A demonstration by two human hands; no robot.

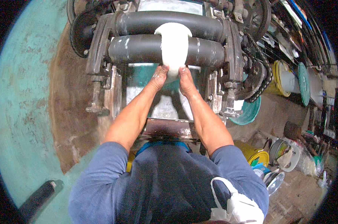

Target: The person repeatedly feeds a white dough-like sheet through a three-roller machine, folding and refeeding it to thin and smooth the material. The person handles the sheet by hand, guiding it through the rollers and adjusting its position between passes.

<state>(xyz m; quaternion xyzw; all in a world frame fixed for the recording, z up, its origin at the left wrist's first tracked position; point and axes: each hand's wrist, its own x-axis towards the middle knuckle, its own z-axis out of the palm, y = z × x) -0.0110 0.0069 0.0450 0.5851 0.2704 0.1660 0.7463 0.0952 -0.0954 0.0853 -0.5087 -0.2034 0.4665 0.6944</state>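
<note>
A thick white sheet, dough-like or rubbery (174, 46), drapes over the front dark roller (133, 49) of a two-roller machine. Its rounded upper end lies against the rear roller (139, 23). My left hand (160, 76) grips the sheet's hanging lower end at its left edge, and my right hand (185, 79) grips the right edge. Both thumbs show at the sides, while the other fingers are mostly hidden behind the sheet. Whitish smears mark the rollers.
Heavy metal side frames (234, 56) with bolts flank the rollers, and a chain (268, 71) runs at the right. Below my forearms is a whitened tray (169, 108) behind a brown crossbar (165, 127). Buckets, including a teal one (249, 111), and clutter stand right. A dark cylinder (36, 201) lies lower left.
</note>
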